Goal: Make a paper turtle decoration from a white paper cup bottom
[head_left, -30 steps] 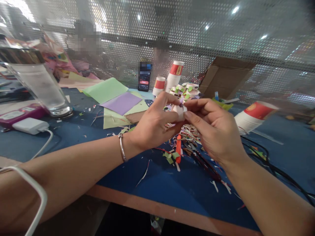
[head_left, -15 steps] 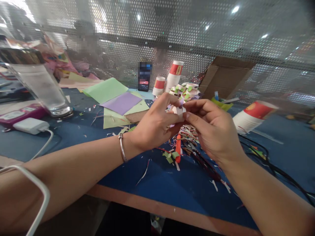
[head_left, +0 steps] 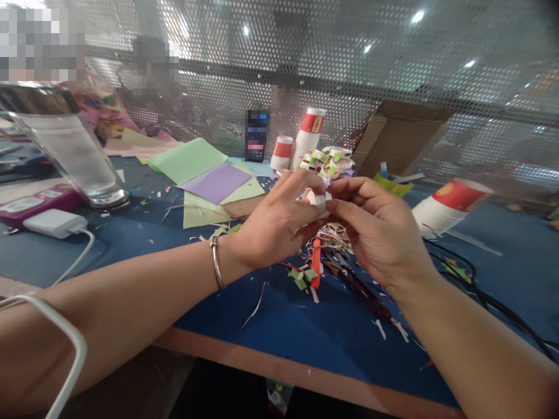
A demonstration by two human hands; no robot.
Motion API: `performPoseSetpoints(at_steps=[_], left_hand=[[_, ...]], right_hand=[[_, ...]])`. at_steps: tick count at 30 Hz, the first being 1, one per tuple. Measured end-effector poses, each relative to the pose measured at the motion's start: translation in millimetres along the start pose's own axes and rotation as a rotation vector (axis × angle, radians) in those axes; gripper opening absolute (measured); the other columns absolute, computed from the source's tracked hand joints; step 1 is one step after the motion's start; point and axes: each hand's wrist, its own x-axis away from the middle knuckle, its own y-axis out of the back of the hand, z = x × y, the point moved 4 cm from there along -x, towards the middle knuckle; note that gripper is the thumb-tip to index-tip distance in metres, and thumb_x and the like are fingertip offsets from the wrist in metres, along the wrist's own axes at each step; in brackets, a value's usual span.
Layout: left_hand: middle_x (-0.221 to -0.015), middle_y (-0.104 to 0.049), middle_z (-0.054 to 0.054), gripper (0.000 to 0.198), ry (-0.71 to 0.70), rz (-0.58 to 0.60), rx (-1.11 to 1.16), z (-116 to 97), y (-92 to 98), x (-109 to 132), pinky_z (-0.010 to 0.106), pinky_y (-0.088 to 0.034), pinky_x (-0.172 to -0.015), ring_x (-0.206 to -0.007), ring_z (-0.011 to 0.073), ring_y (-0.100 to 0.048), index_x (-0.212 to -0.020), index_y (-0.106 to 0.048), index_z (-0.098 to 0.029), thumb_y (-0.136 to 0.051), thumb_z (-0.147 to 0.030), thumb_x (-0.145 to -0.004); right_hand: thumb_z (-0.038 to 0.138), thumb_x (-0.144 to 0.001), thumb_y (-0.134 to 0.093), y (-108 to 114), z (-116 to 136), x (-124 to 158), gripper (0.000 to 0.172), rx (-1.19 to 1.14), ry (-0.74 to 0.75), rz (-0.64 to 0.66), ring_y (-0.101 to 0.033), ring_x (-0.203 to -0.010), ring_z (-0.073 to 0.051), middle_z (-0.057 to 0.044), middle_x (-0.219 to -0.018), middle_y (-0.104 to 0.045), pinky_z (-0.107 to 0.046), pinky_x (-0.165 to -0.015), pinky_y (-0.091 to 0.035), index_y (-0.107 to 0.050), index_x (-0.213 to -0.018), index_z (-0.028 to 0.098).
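Held up over the blue table, a small white paper cup piece with a bit of purple paper sits between my two hands. My left hand is closed on the white piece, fingers curled around its side. Thumb and fingers of my right hand pinch at its right edge, close to the purple bit; the exact contact is partly hidden. Just behind is a pile of similar cut cup pieces with green paper bits. Beneath my hands lie paper shreds, an orange tool and a dark-handled tool.
Green paper and purple paper lie left of centre. Stacked paper cups and a phone stand behind. A glass tumbler and power strip are left; a tilted cup stack and black cables are right.
My fingers have shifted slightly around the white piece, and it has turned a little. At the far left, a blurred person has come into view behind the tumbler.
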Motion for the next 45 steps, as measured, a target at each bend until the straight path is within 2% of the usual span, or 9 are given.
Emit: performPoseSetpoints(at_steps=[9, 17, 25, 30, 36, 39, 45], left_hand=[[-0.106, -0.055, 0.011, 0.014, -0.07, -0.034, -0.003, -0.6, -2.6, 0.3, 0.041, -0.055, -0.089, -0.105, 0.0226, -0.058, -0.078, -0.06, -0.016, -0.06, -0.017, -0.092], [-0.109, -0.052, 0.01, 0.013, -0.047, -0.044, 0.012, 1.8, -1.4, -0.1, 0.04, -0.054, -0.092, -0.106, 0.0201, -0.056, -0.081, -0.065, -0.017, -0.061, -0.019, -0.093], [-0.111, -0.051, 0.009, 0.011, -0.031, 0.004, 0.029, 3.5, -0.4, -1.1, 0.041, -0.053, -0.094, -0.108, 0.02, -0.056, -0.084, -0.068, -0.019, -0.061, -0.021, -0.093], [-0.112, -0.05, 0.01, 0.014, -0.019, 0.009, 0.04, 2.8, 0.6, -1.7, 0.041, -0.052, -0.097, -0.11, 0.0202, -0.056, -0.08, -0.069, -0.019, -0.062, -0.02, -0.092], [-0.115, -0.05, 0.01, 0.018, 0.151, 0.014, 0.075, 5.6, -1.2, 0.6, 0.043, -0.05, -0.102, -0.117, 0.0232, -0.054, -0.071, -0.069, -0.018, -0.07, -0.025, -0.087], [-0.117, -0.051, 0.011, 0.014, 0.252, 0.007, 0.125, 5.8, -1.7, 1.4, 0.042, -0.049, -0.104, -0.118, 0.0228, -0.054, -0.073, -0.073, -0.018, -0.072, -0.025, -0.085], [-0.123, -0.052, 0.011, 0.013, 0.358, 0.128, 0.175, 6.9, -2.1, 2.5, 0.047, -0.044, -0.11, -0.124, 0.024, -0.051, -0.083, -0.078, -0.022, -0.068, -0.029, -0.089]], right_hand=[[0.01, -0.077, -0.072, 1.4, -0.9, 0.4, 0.017, -0.042, -0.011, 0.013, -0.061, -0.078, -0.012, 0.001, -0.085, -0.065, -0.027, -0.072, -0.052, -0.07, -0.087, 0.023], [0.009, -0.078, -0.073, 1.9, -1.5, -0.9, 0.016, -0.069, -0.035, 0.022, -0.061, -0.079, -0.011, 0.001, -0.085, -0.066, -0.025, -0.071, -0.051, -0.071, -0.087, 0.022], [0.008, -0.076, -0.073, 1.0, 1.1, 0.2, 0.016, -0.104, -0.059, 0.016, -0.061, -0.078, -0.011, 0.001, -0.083, -0.066, -0.025, -0.071, -0.051, -0.071, -0.086, 0.021], [0.008, -0.076, -0.072, 1.8, 0.4, 0.8, 0.016, -0.113, -0.057, 0.016, -0.06, -0.078, -0.011, 0.001, -0.083, -0.064, -0.025, -0.07, -0.049, -0.071, -0.085, 0.021], [0.011, -0.077, -0.073, 1.1, -2.4, -0.5, 0.013, -0.104, -0.079, 0.028, -0.059, -0.077, -0.011, 0.001, -0.083, -0.062, -0.027, -0.071, -0.047, -0.068, -0.084, 0.021], [0.012, -0.078, -0.073, 0.7, -1.9, -0.8, 0.012, -0.12, -0.09, 0.037, -0.058, -0.075, -0.011, 0.002, -0.082, -0.061, -0.027, -0.07, -0.046, -0.067, -0.083, 0.021], [0.009, -0.077, -0.073, 3.7, -1.8, -2.3, 0.013, -0.125, -0.107, 0.043, -0.055, -0.071, -0.009, 0.003, -0.08, -0.06, -0.025, -0.065, -0.044, -0.068, -0.082, 0.021]])
